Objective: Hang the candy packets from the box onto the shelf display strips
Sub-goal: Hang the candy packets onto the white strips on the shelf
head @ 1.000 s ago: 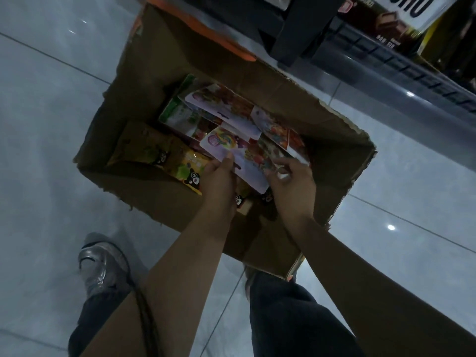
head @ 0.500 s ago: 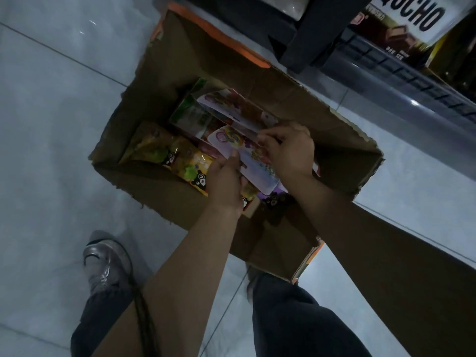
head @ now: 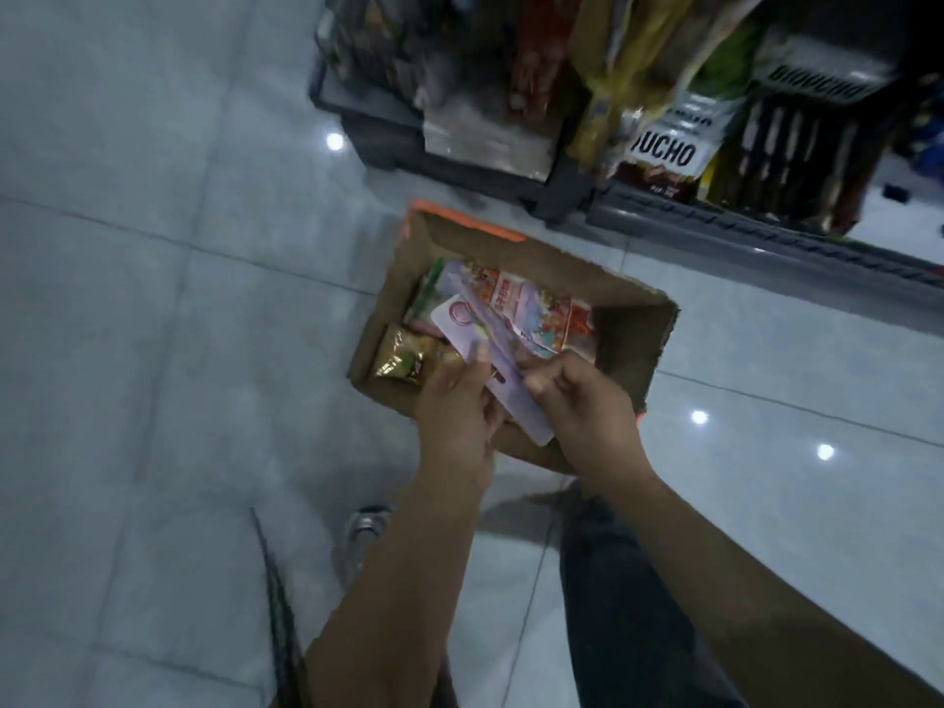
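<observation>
An open cardboard box stands on the tiled floor and holds several candy packets. My left hand and my right hand both grip a stack of pale purple lollipop packets, lifted above the box's near side. More purple and red packets lie in the box behind the stack, with a yellow packet at its left. The shelf with hanging snack packets rises at the top of the view; the picture is blurred there.
A grey shelf base runs along the floor behind the box. Chocolate bags hang or stand on the shelf. My shoe and my dark trouser leg are below the box. Open floor tiles lie to the left.
The camera has pulled back and up, bringing the shelf into view. Both hands have risen toward the box's near side with the purple packets gathered between them.
</observation>
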